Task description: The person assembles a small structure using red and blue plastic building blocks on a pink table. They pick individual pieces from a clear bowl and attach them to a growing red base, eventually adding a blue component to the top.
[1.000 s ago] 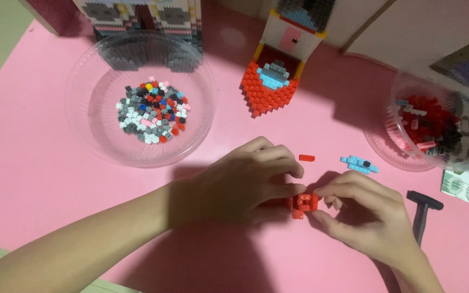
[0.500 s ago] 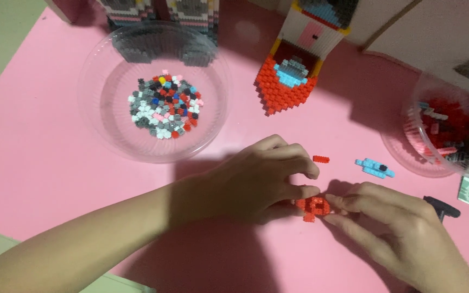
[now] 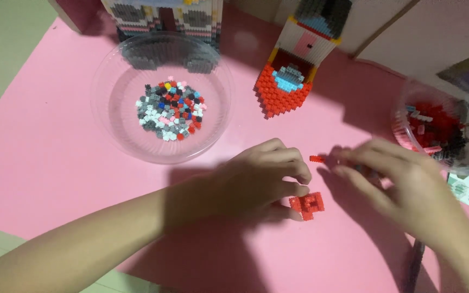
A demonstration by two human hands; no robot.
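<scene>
My left hand (image 3: pixel 261 182) rests on the pink mat (image 3: pixel 55 168) and pinches a small red block assembly (image 3: pixel 306 205) between thumb and fingertips. My right hand (image 3: pixel 403 184) is blurred by motion. It hovers to the right of the assembly, apart from it, with its fingers stretched toward a tiny loose red piece (image 3: pixel 316 158) on the mat. Nothing shows in the right hand. The small blue piece seen earlier is hidden under it.
A clear bowl (image 3: pixel 116 135) of mixed tiny blocks (image 3: pixel 170 111) stands at the left. A red block model (image 3: pixel 280 92) and a block building (image 3: pixel 164 11) stand at the back. A clear container (image 3: pixel 403 138) of red and dark pieces sits at the right; a dark tool handle (image 3: pixel 414 266) lies below.
My right hand has let go of the red assembly and moved up and right toward the loose pieces. My left hand still holds the assembly.
</scene>
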